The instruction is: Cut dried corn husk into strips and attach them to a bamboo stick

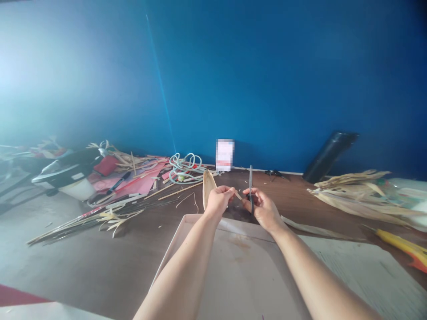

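Dry, pale husk leaf (208,189), judged light, brittle and best pinched near its narrow base, stands upright above the brown table (133,249) in the closed left hand (218,201), while the right hand (264,210) is curled around scissors (251,178).

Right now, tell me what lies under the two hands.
Under the left hand, holding a dry leaf, and the right hand, holding scissors, lies a pale cardboard tray on the brown table, with a faint brown stain. The forearms cover parts of the tray.
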The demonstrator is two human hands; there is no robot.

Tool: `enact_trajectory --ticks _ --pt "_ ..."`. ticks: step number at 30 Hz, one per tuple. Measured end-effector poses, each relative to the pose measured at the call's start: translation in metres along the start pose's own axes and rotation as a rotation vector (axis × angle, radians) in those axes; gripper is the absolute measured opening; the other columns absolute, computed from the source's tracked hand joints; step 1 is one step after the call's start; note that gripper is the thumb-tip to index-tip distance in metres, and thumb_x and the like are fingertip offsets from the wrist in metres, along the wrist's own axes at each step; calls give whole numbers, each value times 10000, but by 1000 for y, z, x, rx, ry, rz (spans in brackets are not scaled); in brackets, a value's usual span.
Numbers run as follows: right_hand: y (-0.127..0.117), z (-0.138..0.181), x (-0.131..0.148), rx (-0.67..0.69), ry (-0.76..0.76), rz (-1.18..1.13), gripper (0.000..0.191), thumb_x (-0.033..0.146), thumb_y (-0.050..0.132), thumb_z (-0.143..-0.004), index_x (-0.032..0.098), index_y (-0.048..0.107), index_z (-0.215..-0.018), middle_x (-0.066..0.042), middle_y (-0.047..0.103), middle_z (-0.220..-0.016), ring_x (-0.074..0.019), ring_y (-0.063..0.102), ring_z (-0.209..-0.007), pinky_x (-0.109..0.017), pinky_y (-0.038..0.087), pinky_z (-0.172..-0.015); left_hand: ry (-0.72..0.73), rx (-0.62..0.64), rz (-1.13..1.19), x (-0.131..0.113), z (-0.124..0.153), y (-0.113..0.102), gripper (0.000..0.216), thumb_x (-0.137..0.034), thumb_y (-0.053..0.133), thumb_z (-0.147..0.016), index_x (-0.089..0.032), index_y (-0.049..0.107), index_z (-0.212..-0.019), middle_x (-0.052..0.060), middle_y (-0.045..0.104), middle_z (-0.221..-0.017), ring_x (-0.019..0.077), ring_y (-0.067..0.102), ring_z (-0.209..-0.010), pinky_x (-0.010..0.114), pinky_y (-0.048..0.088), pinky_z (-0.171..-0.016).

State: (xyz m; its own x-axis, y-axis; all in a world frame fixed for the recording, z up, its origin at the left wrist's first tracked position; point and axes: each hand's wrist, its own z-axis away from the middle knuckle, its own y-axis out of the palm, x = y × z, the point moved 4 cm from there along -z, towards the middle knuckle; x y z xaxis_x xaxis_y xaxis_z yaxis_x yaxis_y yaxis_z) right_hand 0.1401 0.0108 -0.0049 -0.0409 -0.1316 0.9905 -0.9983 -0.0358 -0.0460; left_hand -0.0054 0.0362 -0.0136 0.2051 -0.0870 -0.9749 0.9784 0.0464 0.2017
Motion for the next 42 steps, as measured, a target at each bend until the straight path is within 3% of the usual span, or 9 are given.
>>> enact_trajectory --ticks 5,10,14,16,21,26,29,34,42 --pt "-4 -2 -5 -61 -3 -34 423 365 789 -557 207 588 -894 8 603 -707 -155 563 -673 -273 445 -637 -23 58 13 -5 5 1 407 -503 674 -649 -120 666 -784 64 636 -717 102 567 -610 191 444 -533" --pt "-5 -2 -5 -40 7 -73 411 382 779 -579 219 611 -917 9 630 -714 -158 586 -657 -269 448 -605 37 114 -69 -9 6 4 308 -385 732 -616 -123 611 -726 14 608 -638 62 526 -542 162 424 -516" --pt "-14 -3 -7 -178 65 -158 376 458 691 -687 239 617 -984 -3 652 -763 -152 598 -679 -229 423 -523 29 96 -38 -20 9 -1 295 -389 701 -653 -130 598 -752 25 621 -682 75 563 -601 157 438 -524" --pt "-18 -4 -10 -252 96 -225 353 471 672 -707 231 615 -960 -11 648 -791 -138 590 -679 -207 409 -489 -13 218 -110 -24 16 2 295 -395 691 -661 -133 602 -762 30 627 -680 72 555 -581 157 429 -500" --pt "-23 -9 -18 -317 111 -262 331 450 683 -701 209 603 -914 -16 632 -768 -120 578 -653 -178 383 -437 -94 778 -589 -15 47 25 198 -318 633 -677 -140 667 -757 43 658 -687 108 590 -597 190 458 -503" --pt "-21 -11 -21 -286 93 -226 333 444 698 -681 203 621 -897 -20 639 -735 -132 592 -647 -181 356 -406 -166 921 -768 -7 61 37 243 -331 585 -691 -155 691 -821 42 680 -737 121 606 -603 213 472 -520" --pt "-20 -11 -21 -268 83 -212 342 439 695 -680 205 620 -917 -19 644 -735 -143 605 -660 -190 367 -414 -108 897 -813 -12 61 38 294 -386 554 -722 -174 692 -872 39 692 -804 113 595 -619 202 444 -518" --pt "-20 -12 -23 -259 71 -194 370 452 678 -690 203 603 -953 -16 635 -728 -150 609 -657 -199 360 -409 229 628 -1086 -27 54 33 197 -239 521 -695 -211 701 -771 -5 682 -750 114 567 -664 204 387 -571" --pt "-19 -15 -28 -245 69 -167 411 472 673 -681 195 605 -977 -30 635 -722 -165 607 -657 -200 336 -400 190 661 -1472 -29 62 35 217 -175 494 -667 -232 695 -728 11 674 -708 150 576 -626 237 387 -567"
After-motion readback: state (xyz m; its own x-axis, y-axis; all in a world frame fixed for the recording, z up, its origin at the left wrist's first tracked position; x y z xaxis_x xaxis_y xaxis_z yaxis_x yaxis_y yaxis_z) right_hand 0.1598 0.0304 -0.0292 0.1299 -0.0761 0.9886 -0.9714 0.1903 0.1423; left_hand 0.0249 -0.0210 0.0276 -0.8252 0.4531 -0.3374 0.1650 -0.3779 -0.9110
